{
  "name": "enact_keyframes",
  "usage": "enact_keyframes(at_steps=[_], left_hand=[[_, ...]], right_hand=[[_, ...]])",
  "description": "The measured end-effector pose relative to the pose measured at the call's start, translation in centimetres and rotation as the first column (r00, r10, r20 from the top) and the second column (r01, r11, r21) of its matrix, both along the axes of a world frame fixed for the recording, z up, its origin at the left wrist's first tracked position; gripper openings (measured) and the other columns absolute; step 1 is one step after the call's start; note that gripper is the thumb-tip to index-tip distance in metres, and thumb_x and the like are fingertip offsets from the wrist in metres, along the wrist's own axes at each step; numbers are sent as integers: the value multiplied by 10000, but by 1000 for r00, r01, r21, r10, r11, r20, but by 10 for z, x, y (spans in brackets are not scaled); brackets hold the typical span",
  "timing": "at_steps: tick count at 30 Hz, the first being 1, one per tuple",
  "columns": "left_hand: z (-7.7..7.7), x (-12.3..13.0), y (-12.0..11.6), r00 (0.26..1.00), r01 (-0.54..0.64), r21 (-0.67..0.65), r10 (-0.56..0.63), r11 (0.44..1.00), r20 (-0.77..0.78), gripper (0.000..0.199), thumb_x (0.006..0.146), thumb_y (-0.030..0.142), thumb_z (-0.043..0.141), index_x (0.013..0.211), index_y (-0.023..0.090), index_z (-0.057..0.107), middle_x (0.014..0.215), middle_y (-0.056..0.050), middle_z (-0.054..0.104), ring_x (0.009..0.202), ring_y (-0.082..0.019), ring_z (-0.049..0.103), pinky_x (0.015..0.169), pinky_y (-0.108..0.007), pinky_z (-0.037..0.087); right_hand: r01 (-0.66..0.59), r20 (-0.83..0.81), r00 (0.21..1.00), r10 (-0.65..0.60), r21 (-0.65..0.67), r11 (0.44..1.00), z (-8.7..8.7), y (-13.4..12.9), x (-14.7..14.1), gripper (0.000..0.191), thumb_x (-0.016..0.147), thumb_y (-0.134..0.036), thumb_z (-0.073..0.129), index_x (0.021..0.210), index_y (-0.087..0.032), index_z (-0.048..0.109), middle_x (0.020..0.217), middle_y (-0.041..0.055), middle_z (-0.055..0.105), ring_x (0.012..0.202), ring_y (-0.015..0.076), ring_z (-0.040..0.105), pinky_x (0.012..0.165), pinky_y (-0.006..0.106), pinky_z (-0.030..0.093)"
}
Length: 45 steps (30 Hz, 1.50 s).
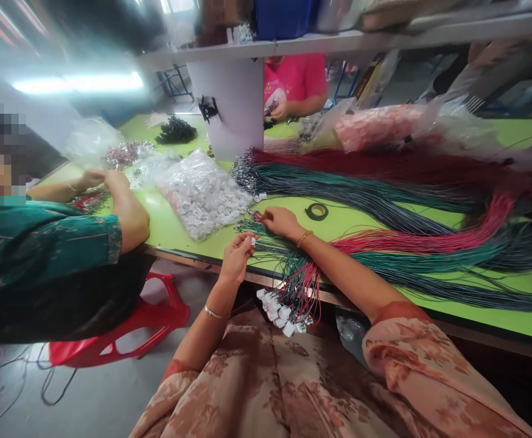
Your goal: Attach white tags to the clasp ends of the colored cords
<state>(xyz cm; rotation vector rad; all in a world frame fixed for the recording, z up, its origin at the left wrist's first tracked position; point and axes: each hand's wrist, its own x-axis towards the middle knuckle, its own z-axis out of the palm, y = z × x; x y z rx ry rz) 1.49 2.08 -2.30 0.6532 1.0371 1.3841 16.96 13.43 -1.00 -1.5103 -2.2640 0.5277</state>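
My left hand (235, 257) pinches a small white plastic connector (253, 241) above the table's front edge. Just right of it and farther in, my right hand (283, 222) has its fingers closed at the ends of the red wires (257, 216); the fingertips partly hide what they grip. Green wires (270, 230) lie under and beside both hands. Below my hands a bunch of wires with white connectors (280, 313) hangs over the edge near my lap. A clear bag of white connectors (206, 194) lies left of my right hand.
Long bundles of red wires (430, 236) and dark wires (385, 207) stretch along the right of the green table (339, 222). A black tape roll (316, 211) lies there. At left a co-worker's arm (126, 210) rests near a red stool (165, 304). Another person (300, 85) sits opposite.
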Motion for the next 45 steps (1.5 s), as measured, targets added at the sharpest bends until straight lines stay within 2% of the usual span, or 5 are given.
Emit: enact_keyframes(at_steps=[10,18,32,39,45], left_hand=[[0,-1,0,999,50,13,-50,999,-16,231,689,303,789,837,153,695,868,-35,679,643,-58,518,590,-189,416],[2,-4,1,998,57,20,-56,998,-25,250,681,316,800,840,152,700,873,-33,685,643,-55,518,591,-182,413],[5,1,3,998,62,42,-61,997,-26,232,698,302,787,848,151,691,865,-34,692,624,-53,505,579,-189,395],[8,8,6,999,41,46,-42,998,22,220,724,272,766,870,160,646,852,-31,695,619,-55,515,580,-186,396],[13,11,6,997,24,72,-29,997,69,188,770,211,716,915,160,607,946,-58,711,644,-59,529,613,-194,412]], right_hand=[[-76,201,977,66,43,996,-1,1,3,243,920,-305,482,940,-154,672,1036,140,696,893,228,605,674,291,343],[-2,259,966,-18,75,997,12,0,16,269,935,-258,398,978,-139,636,984,147,694,806,224,589,653,292,315],[-4,-134,991,14,71,997,5,12,25,124,801,-215,488,771,-157,593,763,55,647,671,154,477,627,267,309],[-120,-589,806,59,-66,991,32,-3,8,137,751,-298,525,728,-166,553,653,-21,542,633,117,443,637,248,357],[-186,-669,739,83,-84,979,52,-30,5,180,728,-327,582,693,-150,585,626,-28,526,605,99,409,595,240,326]])
